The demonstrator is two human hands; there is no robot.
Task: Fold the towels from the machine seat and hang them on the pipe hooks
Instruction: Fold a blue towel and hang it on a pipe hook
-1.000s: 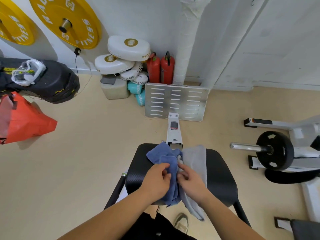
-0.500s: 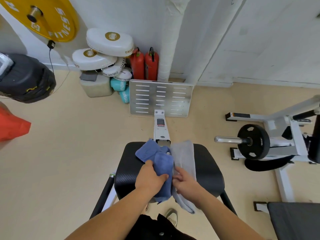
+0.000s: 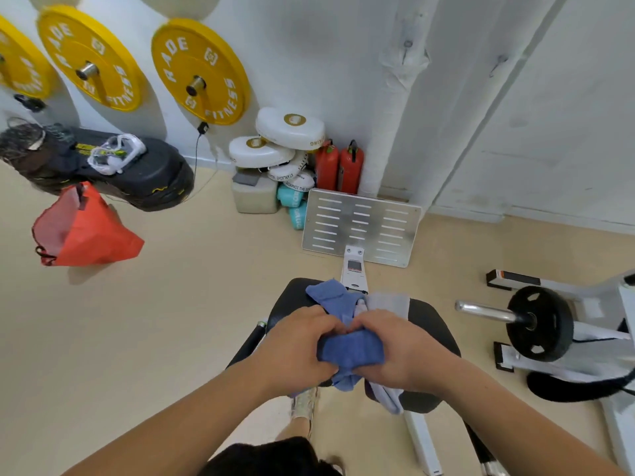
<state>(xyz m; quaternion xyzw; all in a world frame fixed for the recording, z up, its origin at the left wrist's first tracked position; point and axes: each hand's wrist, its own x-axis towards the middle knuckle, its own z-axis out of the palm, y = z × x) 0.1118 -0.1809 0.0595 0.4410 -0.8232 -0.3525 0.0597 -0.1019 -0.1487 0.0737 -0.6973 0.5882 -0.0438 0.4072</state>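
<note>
Currently the left hand [image 3: 295, 352] and the right hand [image 3: 398, 352] are each clenching their grip on the bunched blue towel [image 3: 350, 350], just above the machine seat [image 3: 433, 324]. The grey towel [image 3: 388, 302] is lying beside and beneath it, draping over the seat's near edge. Risk: the right hand appears to be touching the grey cloth, so lifting may be dragging it onto the floor.

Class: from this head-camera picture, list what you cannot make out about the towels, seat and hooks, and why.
Head view only:
- blue towel: fold state hidden inside the grip of the left hand and right hand.
- grey towel: middle covered by the right hand and blue towel.
- hooks on the pipe: tiny marks, too small to confirm.
</note>
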